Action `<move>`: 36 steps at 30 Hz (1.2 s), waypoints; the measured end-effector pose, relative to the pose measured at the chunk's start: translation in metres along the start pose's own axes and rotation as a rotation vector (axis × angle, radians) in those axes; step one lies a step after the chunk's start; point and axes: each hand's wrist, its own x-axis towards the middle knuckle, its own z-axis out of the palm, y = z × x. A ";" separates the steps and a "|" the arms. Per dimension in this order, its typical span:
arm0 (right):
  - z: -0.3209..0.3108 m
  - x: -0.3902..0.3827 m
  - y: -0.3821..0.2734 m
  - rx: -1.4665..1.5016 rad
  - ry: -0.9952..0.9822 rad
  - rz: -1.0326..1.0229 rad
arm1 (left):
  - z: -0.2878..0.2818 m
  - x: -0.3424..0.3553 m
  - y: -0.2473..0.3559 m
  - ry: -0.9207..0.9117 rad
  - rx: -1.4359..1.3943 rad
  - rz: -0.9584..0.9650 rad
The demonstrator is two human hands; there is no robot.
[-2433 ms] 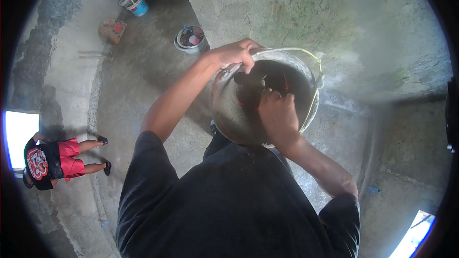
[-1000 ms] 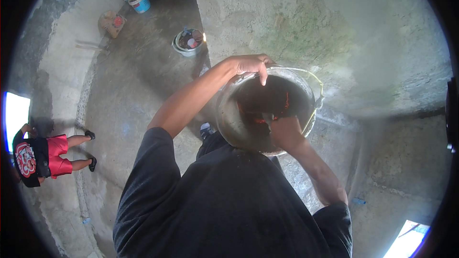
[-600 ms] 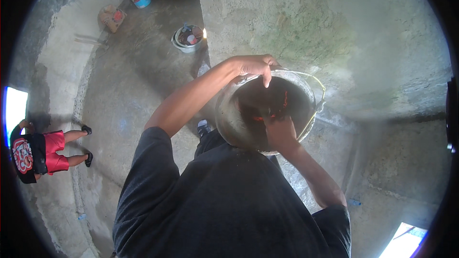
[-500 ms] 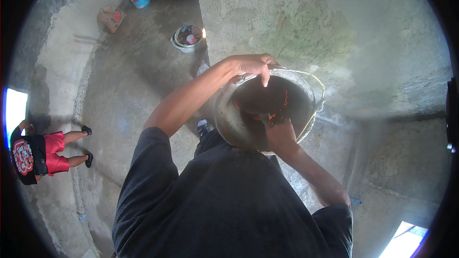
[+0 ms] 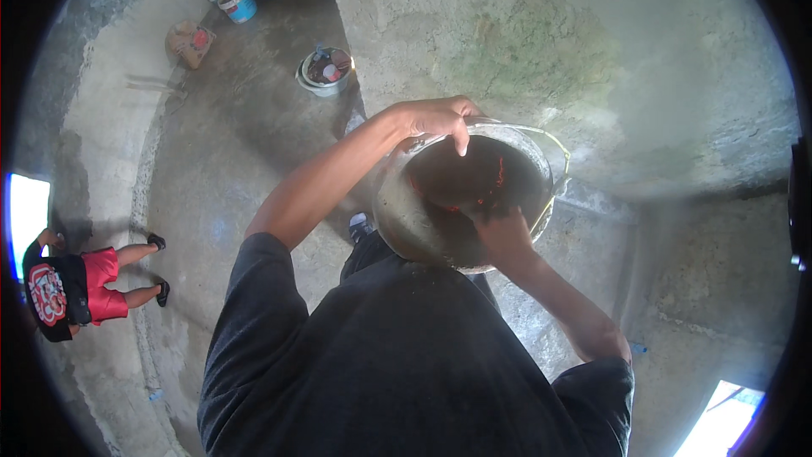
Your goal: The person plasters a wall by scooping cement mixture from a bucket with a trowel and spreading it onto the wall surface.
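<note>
I hold a mortar-smeared metal bucket [image 5: 404,222] up in front of my chest, tilted toward me. My left hand [image 5: 436,117] grips its far rim, fingers curled over the edge. My right hand [image 5: 501,227] reaches down inside the bucket near its closer rim, pressed into the dark wet contents [image 5: 461,178], which show a few red-orange streaks. The fingers of that hand are hidden in the dark mass. A thin wire handle [image 5: 562,171] hangs down the bucket's right side.
A rough concrete wall [image 5: 575,51] rises just beyond the bucket. On the floor to the far left stand a small pail of items [image 5: 326,72], a blue-and-white pail [image 5: 239,2] and a sack [image 5: 190,41]. Another person in red shorts [image 5: 80,279] stands at the left.
My right hand has slid from the bucket's middle down toward the near rim. My left hand keeps its hold on the rim. The person at the left has shifted slightly.
</note>
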 end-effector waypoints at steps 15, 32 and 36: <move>0.038 -0.074 0.060 -0.081 0.201 -0.091 | 0.082 0.057 0.022 0.039 0.006 -0.067; -0.028 -0.073 0.073 -0.099 -0.126 0.130 | 0.068 0.099 0.039 -0.126 0.085 -0.022; -0.057 -0.060 0.066 -0.244 -0.146 0.274 | 0.062 0.104 0.040 -0.153 0.159 0.008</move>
